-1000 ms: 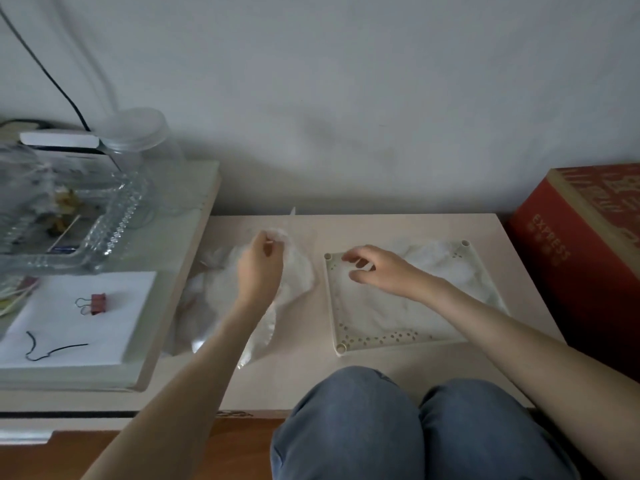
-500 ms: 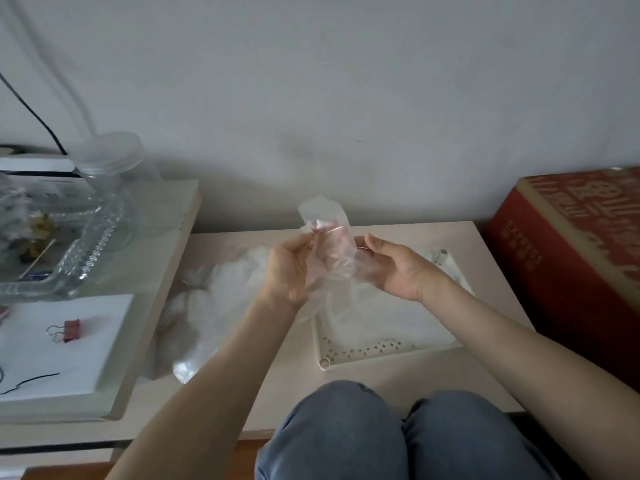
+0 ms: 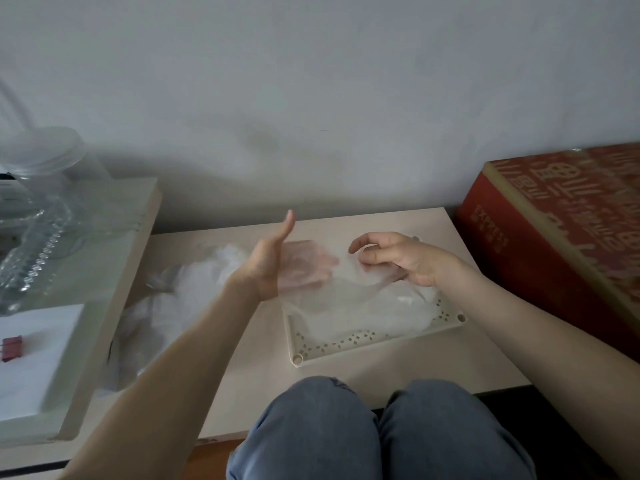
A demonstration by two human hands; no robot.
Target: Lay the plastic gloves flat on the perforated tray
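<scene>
hanging over the tray (image 3: 349,346), a clear wrinkled glove (image 3: 346,291) — right hand (image 3: 405,259) pinching it, left hand (image 3: 268,265) flat behind

The cream perforated plastic tray (image 3: 363,351) lay on the pale low table (image 3: 242,375), right of centre, just beyond your knees. Left of it on the same table sat the heap of clear plastic gloves (image 3: 194,289). Your left hand (image 3: 273,261) and right hand (image 3: 398,258) were above the tray's far edge, with one thin clear glove (image 3: 346,282) between them. The red cardboard box (image 3: 554,244) stood right of the table. The raised side shelf (image 3: 114,306) on the left carried a lidded clear jar (image 3: 52,168) and a red binder clip (image 3: 12,348).
</scene>
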